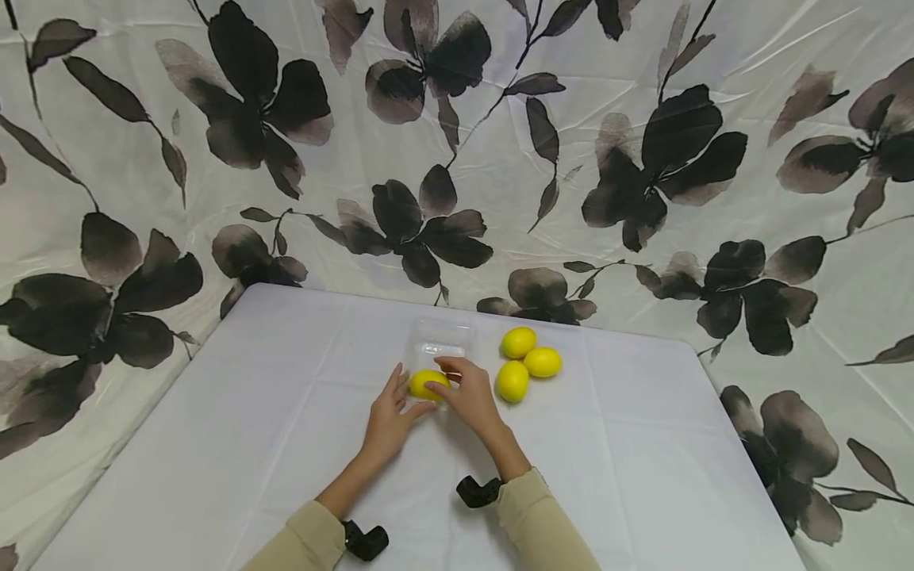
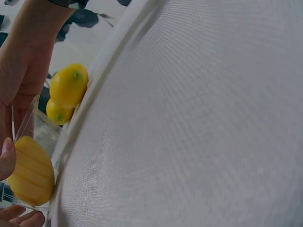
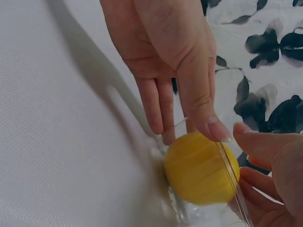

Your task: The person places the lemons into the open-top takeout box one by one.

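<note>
A clear plastic clamshell container (image 1: pixel 440 333) lies near the middle of the table with its lid laid back. One yellow lemon (image 1: pixel 423 384) is in its near part; both wrist views show this lemon through the ridged clear wall. My left hand (image 1: pixel 385 420) holds the container's left side, thumb at the front and fingers along the side. My right hand (image 1: pixel 467 396) grips the container's right side near the rim, its thumb overlapping the lemon in the head view. The two thumb tips come close together in the right wrist view.
Three more lemons (image 1: pixel 513 381) sit in a cluster right of the container. A white cloth (image 1: pixel 250 444) covers the table, and a floral curtain (image 1: pixel 543 190) hangs behind it. Black wrist cameras (image 1: pixel 477 492) stick out beside the beige sleeves.
</note>
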The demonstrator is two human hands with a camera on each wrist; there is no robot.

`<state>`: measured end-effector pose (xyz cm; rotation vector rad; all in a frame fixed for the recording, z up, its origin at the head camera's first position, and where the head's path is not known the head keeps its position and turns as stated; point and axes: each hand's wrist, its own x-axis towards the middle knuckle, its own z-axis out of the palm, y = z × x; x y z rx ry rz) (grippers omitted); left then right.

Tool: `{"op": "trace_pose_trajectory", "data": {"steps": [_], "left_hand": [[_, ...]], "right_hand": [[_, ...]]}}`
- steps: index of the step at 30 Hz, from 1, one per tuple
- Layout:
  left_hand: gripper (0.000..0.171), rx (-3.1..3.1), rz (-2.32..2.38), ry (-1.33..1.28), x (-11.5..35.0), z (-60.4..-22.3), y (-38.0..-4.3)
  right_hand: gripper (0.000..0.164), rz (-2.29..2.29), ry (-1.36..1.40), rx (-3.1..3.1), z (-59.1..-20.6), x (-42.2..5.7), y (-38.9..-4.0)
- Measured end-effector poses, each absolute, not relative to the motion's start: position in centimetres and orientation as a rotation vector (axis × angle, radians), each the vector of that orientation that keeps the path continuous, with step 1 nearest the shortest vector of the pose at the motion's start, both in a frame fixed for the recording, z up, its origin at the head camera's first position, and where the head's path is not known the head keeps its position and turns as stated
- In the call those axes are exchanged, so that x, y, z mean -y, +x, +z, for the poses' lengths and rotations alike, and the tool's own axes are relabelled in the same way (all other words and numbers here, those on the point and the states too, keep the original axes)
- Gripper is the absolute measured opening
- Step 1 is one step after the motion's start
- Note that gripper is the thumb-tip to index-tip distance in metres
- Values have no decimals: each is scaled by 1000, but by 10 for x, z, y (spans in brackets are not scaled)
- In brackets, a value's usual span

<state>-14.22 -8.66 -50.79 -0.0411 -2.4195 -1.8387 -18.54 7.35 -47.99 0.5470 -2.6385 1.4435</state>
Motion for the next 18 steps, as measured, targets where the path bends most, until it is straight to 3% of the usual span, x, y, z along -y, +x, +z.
{"op": "trace_pose_trajectory", "data": {"steps": [8, 18], "left_hand": [[91, 2434, -1827, -26, 84, -508, -141], [91, 2423, -1857, -9, 86, -510, -146]], "right_hand": [[43, 1396, 561, 2644, -476, -83, -183], [38, 1671, 511, 2360, -475, -103, -185]]}}
